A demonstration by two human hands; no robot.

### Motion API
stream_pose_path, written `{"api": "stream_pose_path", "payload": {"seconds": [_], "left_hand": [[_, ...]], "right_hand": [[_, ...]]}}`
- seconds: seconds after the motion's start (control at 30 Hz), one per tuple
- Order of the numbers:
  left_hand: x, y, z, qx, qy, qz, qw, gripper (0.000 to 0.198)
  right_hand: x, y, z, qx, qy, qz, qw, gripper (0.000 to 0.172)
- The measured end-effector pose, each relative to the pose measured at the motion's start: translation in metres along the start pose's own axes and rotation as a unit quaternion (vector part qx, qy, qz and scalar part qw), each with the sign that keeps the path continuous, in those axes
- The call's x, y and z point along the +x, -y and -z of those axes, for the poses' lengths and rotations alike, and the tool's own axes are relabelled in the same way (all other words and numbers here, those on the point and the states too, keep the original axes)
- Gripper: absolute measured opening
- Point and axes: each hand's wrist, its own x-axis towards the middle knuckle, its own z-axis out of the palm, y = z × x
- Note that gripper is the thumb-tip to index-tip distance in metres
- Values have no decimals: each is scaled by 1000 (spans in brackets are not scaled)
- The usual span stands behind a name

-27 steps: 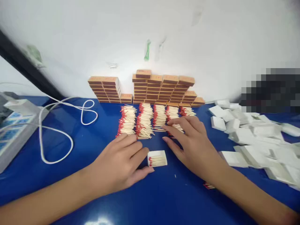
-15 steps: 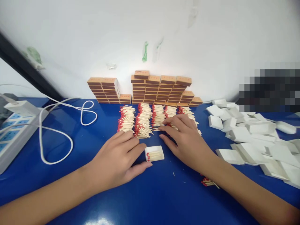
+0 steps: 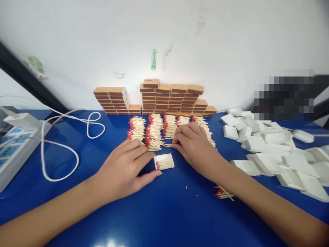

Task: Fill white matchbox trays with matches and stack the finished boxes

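Note:
A small white matchbox tray (image 3: 164, 161) with some red-tipped matches in it lies on the blue table (image 3: 164, 209). My left hand (image 3: 124, 169) rests flat beside it, fingers and thumb touching the tray's left end. My right hand (image 3: 194, 147) lies on the rows of loose matches (image 3: 154, 132) behind the tray, fingers curled and pinched on a clump of matches. Stacked brown matchboxes (image 3: 169, 99) stand against the wall.
A heap of empty white trays (image 3: 272, 151) fills the right side. A few stray matches (image 3: 224, 192) lie under my right forearm. A white cable (image 3: 61, 147) loops at the left beside a power strip (image 3: 12, 151). A white mouse (image 3: 303, 136) sits far right.
My right hand's fingers have curled inward from flat, gathering matches from the rows. My left hand stays at the tray. The view has shifted slightly.

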Motion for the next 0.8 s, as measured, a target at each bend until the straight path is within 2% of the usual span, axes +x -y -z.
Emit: {"api": "stream_pose_path", "payload": {"seconds": [0.1,0.33,0.63,0.8], "left_hand": [[0,0,1,7,2,2,1000,27],[-1,0,1,10,5,10,1000,29],[0,-4,0,-7,-5,5,1000,25],[0,-5,1,-7,2,3,1000,26]], "right_hand": [[-3,2,4,-16,-15,13,1000,18],[-11,10,24,-15,-93,50,994,17],[-19,36,18,18,-69,108,992,16],[-18,30,19,69,-45,98,992,16]]}}
